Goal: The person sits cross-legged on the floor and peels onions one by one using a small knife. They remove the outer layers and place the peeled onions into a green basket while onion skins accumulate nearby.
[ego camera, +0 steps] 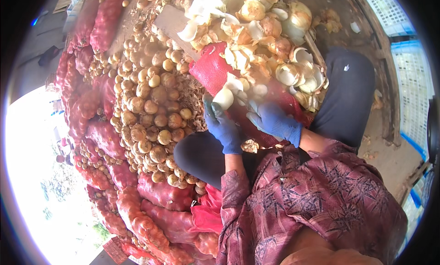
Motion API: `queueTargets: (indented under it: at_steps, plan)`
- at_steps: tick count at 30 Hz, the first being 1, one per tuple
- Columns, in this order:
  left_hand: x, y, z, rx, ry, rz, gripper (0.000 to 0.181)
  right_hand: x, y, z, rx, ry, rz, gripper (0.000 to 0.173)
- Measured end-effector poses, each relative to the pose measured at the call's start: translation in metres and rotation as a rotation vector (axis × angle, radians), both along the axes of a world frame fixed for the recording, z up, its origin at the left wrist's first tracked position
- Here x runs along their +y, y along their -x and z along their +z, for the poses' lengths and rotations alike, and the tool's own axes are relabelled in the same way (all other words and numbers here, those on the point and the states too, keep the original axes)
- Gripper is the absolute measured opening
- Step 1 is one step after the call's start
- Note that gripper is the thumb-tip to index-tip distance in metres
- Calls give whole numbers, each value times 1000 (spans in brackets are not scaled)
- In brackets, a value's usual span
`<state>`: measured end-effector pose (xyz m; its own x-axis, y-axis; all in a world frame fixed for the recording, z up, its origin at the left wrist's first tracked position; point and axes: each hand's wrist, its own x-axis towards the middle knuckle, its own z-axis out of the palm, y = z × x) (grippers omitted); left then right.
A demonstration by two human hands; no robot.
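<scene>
My left hand (221,124), in a blue knit glove with a coated palm, is around the lower side of a pale peeled onion (223,98). My right hand (273,120), gloved alike, is a little to the right with its fingers apart and pointing toward the onion; whether it holds something small is unclear. Pale onion layers lie just beyond the fingers. Under and beyond both hands spreads a red mesh sack (212,69). Papery onion skins (247,64) and peeled pieces are heaped on its far side.
A large pile of unpeeled onions (151,106) lies to the left, with full red mesh sacks (106,137) behind it. A flat board (177,29) lies beyond the sack. A wooden stick (314,48) rests near my right knee. White plastic crates (412,89) stand at the far right.
</scene>
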<state>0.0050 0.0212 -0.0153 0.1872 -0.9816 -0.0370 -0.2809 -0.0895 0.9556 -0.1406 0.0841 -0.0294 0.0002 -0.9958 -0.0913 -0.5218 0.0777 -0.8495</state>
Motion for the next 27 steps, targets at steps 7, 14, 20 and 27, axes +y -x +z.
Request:
queueTargets:
  at_steps: [7,14,20,27]
  plan:
    - [-20,-2,-11,-502,175,-91,56,-2,-1,6,-18,-36,-45,31]
    - [-19,-38,-27,288,-99,6,48,-5,-2,-7,-66,-132,-75,34]
    - [-24,-41,-21,332,-155,-4,48,-9,0,4,-270,-298,-102,29]
    - [-29,-44,-21,355,-307,80,34,-1,0,17,-194,-225,-79,30]
